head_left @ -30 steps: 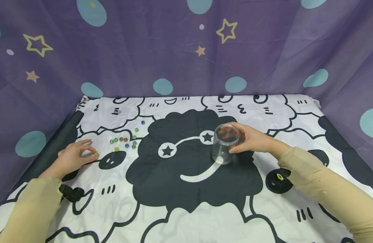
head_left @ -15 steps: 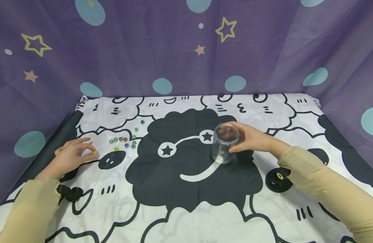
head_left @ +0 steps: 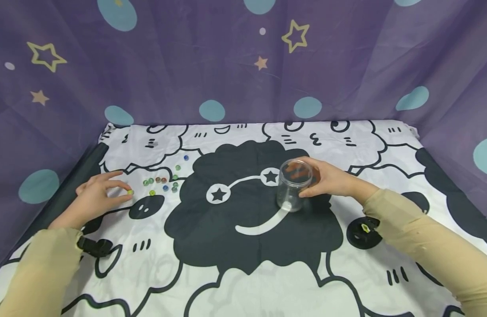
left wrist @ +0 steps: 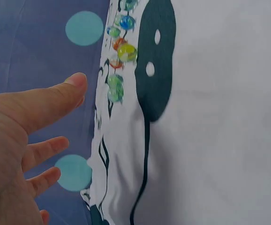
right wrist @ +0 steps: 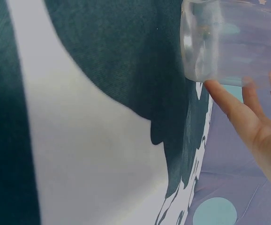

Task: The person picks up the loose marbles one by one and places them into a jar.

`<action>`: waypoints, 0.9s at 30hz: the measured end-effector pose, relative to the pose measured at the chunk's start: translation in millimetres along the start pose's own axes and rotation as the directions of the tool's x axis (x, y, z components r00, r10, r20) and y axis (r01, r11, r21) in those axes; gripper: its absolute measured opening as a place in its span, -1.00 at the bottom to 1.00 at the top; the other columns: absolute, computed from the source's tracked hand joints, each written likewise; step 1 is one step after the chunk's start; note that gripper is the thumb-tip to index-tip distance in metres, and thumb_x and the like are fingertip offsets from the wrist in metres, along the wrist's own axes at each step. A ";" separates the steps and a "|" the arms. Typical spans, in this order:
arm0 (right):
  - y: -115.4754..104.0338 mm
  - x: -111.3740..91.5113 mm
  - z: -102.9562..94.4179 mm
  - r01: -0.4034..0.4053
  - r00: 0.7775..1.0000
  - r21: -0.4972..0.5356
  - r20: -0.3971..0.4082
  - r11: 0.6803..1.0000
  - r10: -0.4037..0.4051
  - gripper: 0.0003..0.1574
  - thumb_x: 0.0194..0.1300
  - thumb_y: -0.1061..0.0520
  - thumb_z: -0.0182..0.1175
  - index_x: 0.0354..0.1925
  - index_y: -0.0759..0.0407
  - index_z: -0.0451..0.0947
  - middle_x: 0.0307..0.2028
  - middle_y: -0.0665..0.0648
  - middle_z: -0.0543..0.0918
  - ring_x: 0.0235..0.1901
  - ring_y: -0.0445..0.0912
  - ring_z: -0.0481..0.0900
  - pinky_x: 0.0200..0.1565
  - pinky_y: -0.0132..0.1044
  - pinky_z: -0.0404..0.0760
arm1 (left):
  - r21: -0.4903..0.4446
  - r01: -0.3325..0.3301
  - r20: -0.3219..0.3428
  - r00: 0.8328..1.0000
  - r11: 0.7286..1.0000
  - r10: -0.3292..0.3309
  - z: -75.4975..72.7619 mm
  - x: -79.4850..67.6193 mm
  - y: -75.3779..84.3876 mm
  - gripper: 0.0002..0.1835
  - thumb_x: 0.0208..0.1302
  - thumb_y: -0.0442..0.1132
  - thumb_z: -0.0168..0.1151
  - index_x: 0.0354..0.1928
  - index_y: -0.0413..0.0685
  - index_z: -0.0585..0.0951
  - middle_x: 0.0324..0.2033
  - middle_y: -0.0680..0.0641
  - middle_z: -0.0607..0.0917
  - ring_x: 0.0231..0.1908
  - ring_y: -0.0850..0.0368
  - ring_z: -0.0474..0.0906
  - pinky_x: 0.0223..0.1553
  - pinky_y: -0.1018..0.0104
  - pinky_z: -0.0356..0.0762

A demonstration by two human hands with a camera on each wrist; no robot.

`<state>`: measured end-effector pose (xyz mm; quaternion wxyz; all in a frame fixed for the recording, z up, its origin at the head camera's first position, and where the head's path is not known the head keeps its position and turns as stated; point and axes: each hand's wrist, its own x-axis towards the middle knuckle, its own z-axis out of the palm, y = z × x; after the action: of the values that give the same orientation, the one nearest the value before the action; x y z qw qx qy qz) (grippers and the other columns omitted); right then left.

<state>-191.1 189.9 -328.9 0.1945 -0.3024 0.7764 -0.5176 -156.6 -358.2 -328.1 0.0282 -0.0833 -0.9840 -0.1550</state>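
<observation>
Picking up marbles looked the step in hand: left hand point(head_left: 94, 200) pinched a yellow marble point(head_left: 130, 192), thumb to forefinger, near loose glass marbles point(head_left: 166, 188). Right hand point(head_left: 328, 178) curled round a clear jar point(head_left: 285, 196), well apart. Next move seemingly called for a steady pinch. Sheep-print cloth point(head_left: 259, 246) below; purple starry curtain point(head_left: 227, 66) behind.

Purple curtain point(head_left: 212, 66) behind b/w cloth point(head_left: 267, 290)

The jar point(head_left: 288, 194) and marbles point(head_left: 165, 188) look glossy, cloth point(head_left: 221, 288) matt.
</observation>
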 end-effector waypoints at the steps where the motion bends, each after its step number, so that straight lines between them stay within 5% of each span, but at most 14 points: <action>1: 0.0 0.1 0.1 -0.001 1.000 0.001 0.000 1.000 0.001 -0.05 0.02 0.34 0.39 0.33 0.20 0.19 0.23 0.29 0.37 0.23 0.23 0.37 -0.12 -0.18 0.63 | -0.004 -0.007 0.000 1.000 1.000 0.007 0.0 0.4 2.1 -0.86 0.02 -0.23 0.42 -0.36 -0.09 0.70 0.21 -0.48 0.31 0.13 -0.61 0.08 -0.16 -0.35 -0.10; 12: -0.4 -0.7 0.0 -0.001 1.000 0.004 -0.005 1.000 0.001 -0.06 0.02 0.36 0.38 0.33 0.21 0.19 0.24 0.29 0.36 0.23 0.23 0.36 -0.11 -0.19 0.63 | -0.056 -0.061 0.013 0.998 0.997 0.062 1.0 2.9 26.8 -0.85 0.06 -0.24 0.41 -0.31 -0.11 0.70 0.24 -0.44 0.30 0.22 -0.53 0.04 -0.06 -0.40 -0.18; 27: -0.3 -1.2 0.0 -0.001 1.000 0.010 -0.006 1.000 0.001 -0.05 0.01 0.33 0.39 0.33 0.21 0.19 0.24 0.29 0.36 0.23 0.23 0.36 -0.12 -0.18 0.63 | -0.057 -0.184 -0.060 0.982 0.981 0.181 2.9 0.3 58.3 -0.84 -0.04 -0.27 0.47 -0.35 -0.05 0.72 0.19 -0.37 0.38 0.19 -0.47 0.13 -0.01 -0.43 -0.16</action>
<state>-190.2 190.6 -328.7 0.1939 -0.2996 0.7747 -0.5221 -146.9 -302.6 -313.3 0.0663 -0.1697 -0.9658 -0.1844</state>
